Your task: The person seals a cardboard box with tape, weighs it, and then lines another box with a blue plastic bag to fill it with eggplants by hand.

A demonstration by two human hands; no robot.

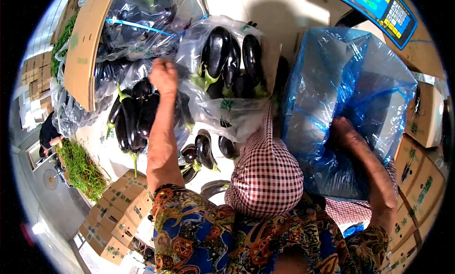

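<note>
Blue plastic (310,84) is best spread gently by the right hand (344,132), lest it be torn, while the eggplants (129,114) lying just beside the left hand (163,77) are best left unpressed. Whether either hand's fingers are clamped or apart cannot be told: the right's are hidden among folds, the left's turned away.

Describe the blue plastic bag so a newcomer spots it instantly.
Start at the digital keypad display in the upper right. Just below it in the picture, the person's right hand is inside the blue plastic bag. Its blue tint sets it apart from the clear plastic bag around the eggplants to its left.
</note>
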